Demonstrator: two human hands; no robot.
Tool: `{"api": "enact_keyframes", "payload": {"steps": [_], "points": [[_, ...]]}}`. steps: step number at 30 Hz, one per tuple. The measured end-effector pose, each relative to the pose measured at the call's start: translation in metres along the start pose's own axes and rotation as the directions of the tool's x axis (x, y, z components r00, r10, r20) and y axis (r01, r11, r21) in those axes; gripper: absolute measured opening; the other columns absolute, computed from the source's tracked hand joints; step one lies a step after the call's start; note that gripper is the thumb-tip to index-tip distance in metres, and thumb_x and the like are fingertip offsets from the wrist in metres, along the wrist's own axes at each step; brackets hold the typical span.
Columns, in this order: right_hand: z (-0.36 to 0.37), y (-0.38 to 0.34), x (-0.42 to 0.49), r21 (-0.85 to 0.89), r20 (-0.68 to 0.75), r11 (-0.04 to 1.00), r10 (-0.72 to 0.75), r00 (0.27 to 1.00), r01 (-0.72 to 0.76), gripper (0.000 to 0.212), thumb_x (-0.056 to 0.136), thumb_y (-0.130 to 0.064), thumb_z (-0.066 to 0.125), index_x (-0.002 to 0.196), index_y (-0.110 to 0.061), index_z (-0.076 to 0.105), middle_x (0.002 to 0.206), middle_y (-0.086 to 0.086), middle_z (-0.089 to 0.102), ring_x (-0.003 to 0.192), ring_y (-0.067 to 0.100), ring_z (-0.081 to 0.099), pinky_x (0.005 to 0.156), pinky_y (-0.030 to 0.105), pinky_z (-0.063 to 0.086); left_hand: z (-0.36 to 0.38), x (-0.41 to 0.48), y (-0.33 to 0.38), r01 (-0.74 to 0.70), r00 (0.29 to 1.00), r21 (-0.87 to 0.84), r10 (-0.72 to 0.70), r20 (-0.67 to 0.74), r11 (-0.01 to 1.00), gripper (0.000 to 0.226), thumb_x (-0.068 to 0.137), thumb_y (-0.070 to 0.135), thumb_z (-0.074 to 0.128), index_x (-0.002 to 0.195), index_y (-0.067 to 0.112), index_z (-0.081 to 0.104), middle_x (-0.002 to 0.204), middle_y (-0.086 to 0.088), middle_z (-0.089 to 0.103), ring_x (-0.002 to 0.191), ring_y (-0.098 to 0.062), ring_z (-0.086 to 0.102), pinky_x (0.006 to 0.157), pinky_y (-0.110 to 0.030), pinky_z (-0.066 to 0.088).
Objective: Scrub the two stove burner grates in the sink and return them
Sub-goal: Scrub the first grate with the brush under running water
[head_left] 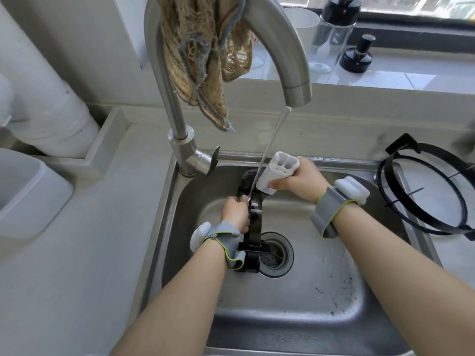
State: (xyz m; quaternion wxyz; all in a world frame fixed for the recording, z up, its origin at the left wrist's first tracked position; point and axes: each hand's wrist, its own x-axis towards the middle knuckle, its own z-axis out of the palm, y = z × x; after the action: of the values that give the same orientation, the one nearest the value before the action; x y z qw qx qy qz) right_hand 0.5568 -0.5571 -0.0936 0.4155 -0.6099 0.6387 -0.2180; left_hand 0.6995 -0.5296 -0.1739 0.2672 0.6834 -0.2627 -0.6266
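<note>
The first grate [255, 219] is black, wet and glossy. It stands on edge in the sink [321, 291], so only its narrow band and one foot show. The left hand [235, 214] grips its upper part, fingers [244, 199] curled round the band. The foot rests below the wrist, just beside the drain [276, 254].

The right hand [300, 179] is closed round a white handle [279, 170], just right of the left fingers. The handle's lower end meets the top of the grate, and its hollow end points up. Whether it carries bristles cannot be told.

Water [272, 140] falls from the tap [288, 47] onto the grate, right at the left fingers. The sink holds the grate, a wet film and dark specks near the right forearm.

The second grate [402, 145], a thin black ring with inward prongs, lies flat on the bench well right of the right hand. A frayed cloth [203, 60] hangs over the tap.
</note>
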Motion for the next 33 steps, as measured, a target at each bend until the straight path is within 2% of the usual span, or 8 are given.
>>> {"api": "enact_keyframes", "payload": {"steps": [5, 9, 12, 14, 17, 21, 26, 33], "points": [[-0.009, 0.021, -0.012, 0.204, -0.09, 0.978, 0.059, 0.994, -0.04, 0.02, 0.07, 0.0, 0.073, 0.088, 0.001, 0.065, 0.086, 0.01, 0.064, 0.086, 0.022, 0.059, 0.077, 0.037, 0.048, -0.007, -0.007, 0.009, 0.038, 0.987, -0.058, -0.028, 0.16, 0.998, 0.021, 0.094, 0.029, 0.048, 0.08, 0.014, 0.047, 0.06, -0.002, 0.037, 0.035, -0.01, 0.03, 0.038, -0.011, 0.022], [-0.009, 0.033, -0.02, 0.537, -0.158, 0.842, 0.153, 0.976, -0.045, 0.02, 0.073, 0.004, 0.071, 0.081, -0.013, 0.065, 0.083, 0.007, 0.066, 0.087, 0.024, 0.064, 0.074, 0.035, 0.056, -0.014, -0.003, 0.027, 0.103, 0.987, -0.159, -0.081, 0.141, 0.982, 0.034, 0.092, 0.046, 0.05, 0.106, 0.015, 0.048, 0.076, -0.007, 0.051, 0.058, -0.017, 0.049, 0.052, -0.025, 0.043], [-0.004, 0.039, -0.022, 0.665, -0.11, 0.744, 0.192, 0.975, -0.071, 0.019, 0.075, 0.003, 0.07, 0.085, -0.013, 0.065, 0.089, 0.01, 0.069, 0.09, 0.024, 0.067, 0.072, 0.029, 0.059, -0.01, 0.001, 0.044, 0.179, 0.963, -0.203, -0.129, 0.238, 0.963, 0.039, 0.093, 0.05, 0.047, 0.096, 0.011, 0.051, 0.061, -0.007, 0.054, 0.042, -0.013, 0.052, 0.041, -0.02, 0.044], [-0.002, 0.043, -0.024, 0.639, -0.065, 0.764, 0.172, 0.983, -0.091, 0.02, 0.076, 0.001, 0.07, 0.088, -0.015, 0.067, 0.093, 0.011, 0.068, 0.092, 0.024, 0.066, 0.075, 0.032, 0.058, -0.007, 0.001, 0.054, 0.238, 0.948, -0.288, -0.157, 0.278, 0.928, 0.04, 0.093, 0.048, 0.048, 0.081, 0.009, 0.051, 0.051, -0.006, 0.052, 0.032, -0.013, 0.05, 0.032, -0.015, 0.039], [-0.005, 0.045, -0.028, 0.503, -0.026, 0.863, 0.064, 0.998, -0.043, 0.027, 0.074, 0.001, 0.072, 0.088, -0.022, 0.07, 0.087, 0.004, 0.071, 0.088, 0.021, 0.066, 0.08, 0.039, 0.055, -0.009, 0.002, 0.056, 0.266, 0.952, -0.317, -0.197, 0.233, 0.91, 0.043, 0.091, 0.051, 0.049, 0.092, 0.008, 0.052, 0.068, -0.008, 0.052, 0.052, -0.016, 0.052, 0.037, -0.017, 0.046], [-0.014, 0.042, -0.03, 0.699, -0.068, 0.715, 0.065, 0.996, 0.001, 0.021, 0.072, 0.002, 0.069, 0.087, -0.013, 0.068, 0.083, 0.007, 0.073, 0.088, 0.027, 0.069, 0.074, 0.041, 0.059, -0.019, -0.003, 0.049, 0.238, 0.963, -0.264, -0.192, 0.188, 0.935, 0.049, 0.091, 0.055, 0.046, 0.116, 0.012, 0.044, 0.072, -0.008, 0.054, 0.058, -0.016, 0.054, 0.039, -0.017, 0.046], [-0.02, 0.038, -0.04, 0.869, -0.044, 0.495, 0.101, 0.994, -0.012, 0.031, 0.066, -0.012, 0.065, 0.096, -0.009, 0.061, 0.082, 0.008, 0.073, 0.076, 0.025, 0.071, 0.061, 0.035, 0.058, -0.032, -0.015, 0.049, 0.199, 0.971, -0.171, -0.17, 0.169, 0.965, 0.05, 0.089, 0.057, 0.048, 0.071, 0.011, 0.054, 0.041, 0.004, 0.052, 0.036, -0.009, 0.047, 0.04, -0.015, 0.036], [-0.018, 0.032, -0.05, 0.841, -0.044, 0.54, 0.084, 0.995, -0.008, 0.026, 0.065, -0.011, 0.065, 0.091, -0.009, 0.063, 0.083, 0.007, 0.072, 0.077, 0.024, 0.071, 0.063, 0.035, 0.059, -0.035, -0.021, 0.033, 0.014, 1.0, -0.073, -0.016, -0.025, 0.997, 0.054, 0.091, 0.055, 0.042, 0.054, 0.016, 0.039, 0.052, 0.0, 0.043, 0.053, -0.016, 0.039, 0.055, -0.025, 0.031]]}}
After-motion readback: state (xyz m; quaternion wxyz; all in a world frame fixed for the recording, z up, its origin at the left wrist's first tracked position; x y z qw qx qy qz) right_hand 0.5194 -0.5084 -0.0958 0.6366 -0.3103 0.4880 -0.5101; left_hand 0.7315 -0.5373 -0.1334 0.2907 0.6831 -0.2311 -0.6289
